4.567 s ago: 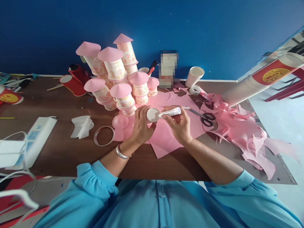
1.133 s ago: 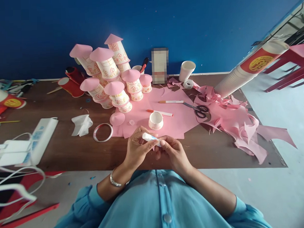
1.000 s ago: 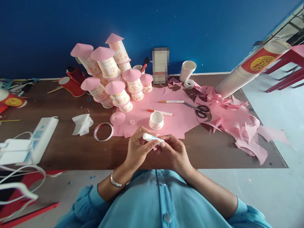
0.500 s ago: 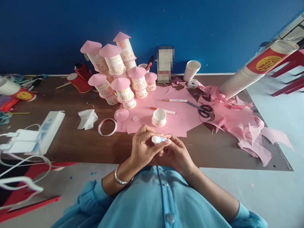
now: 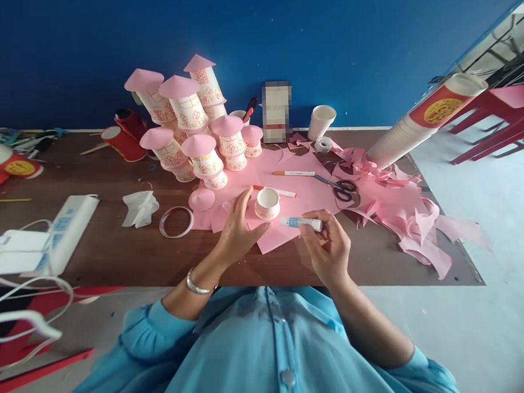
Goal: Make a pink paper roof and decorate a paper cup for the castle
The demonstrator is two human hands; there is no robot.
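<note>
My right hand (image 5: pixel 330 245) grips a white glue stick (image 5: pixel 303 222) with a blue label, its end pointing left. Just beyond it a short white paper cup (image 5: pixel 268 203) with a drawn pattern stands upright on pink paper (image 5: pixel 307 189). My left hand (image 5: pixel 239 229) is open beside the cup, thumb and fingers spread on its near left side. Whether those fingers touch the cup I cannot tell. A small clear cap (image 5: pixel 226 206) lies left of my left fingertips. Behind it rests a pink paper cone (image 5: pixel 202 200).
Decorated paper-cup towers (image 5: pixel 184 104) with pink roofs stand at the back. Scissors (image 5: pixel 343 189) and an orange marker (image 5: pixel 283 191) lie on the paper. Pink scraps (image 5: pixel 417 214) and a cup stack (image 5: pixel 426 119) are at right; tape (image 5: pixel 176 222) and a power strip (image 5: pixel 76 226) at left.
My hands have come apart. The right one has carried the glue stick to the right, while the left has opened and reached forward to the short cup. The view has shifted slightly.
</note>
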